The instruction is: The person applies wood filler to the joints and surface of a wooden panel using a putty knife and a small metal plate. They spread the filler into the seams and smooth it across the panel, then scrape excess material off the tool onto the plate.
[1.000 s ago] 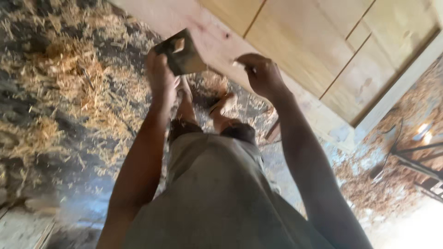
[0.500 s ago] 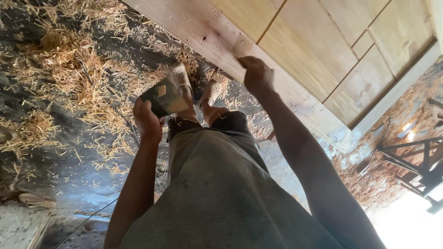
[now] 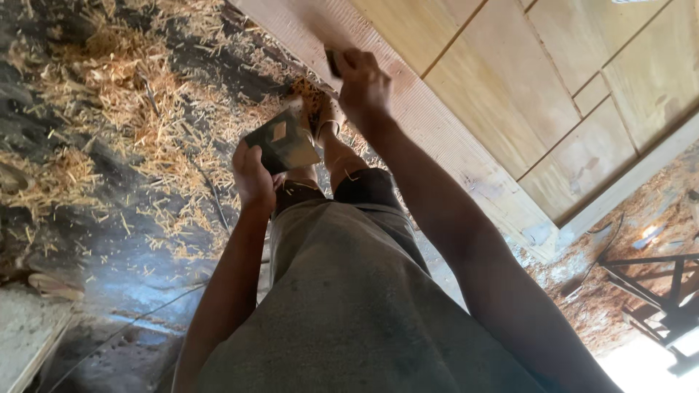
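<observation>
The left hand [image 3: 253, 175] grips a dark flat tool [image 3: 282, 140] beside the wooden panel [image 3: 510, 94]. The right hand [image 3: 364, 87] closes on something small, mostly hidden, against that panel.

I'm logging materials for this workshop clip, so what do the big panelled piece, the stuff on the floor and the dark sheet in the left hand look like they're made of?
Panelled piece: pale, bare-looking wood, with visible grain and framed panels. Floor litter: straw-coloured shavings, probably wood, loose and curly. Sheet in the left hand: dark, thin and bent, possibly sandpaper; too blurred to be sure.
</observation>
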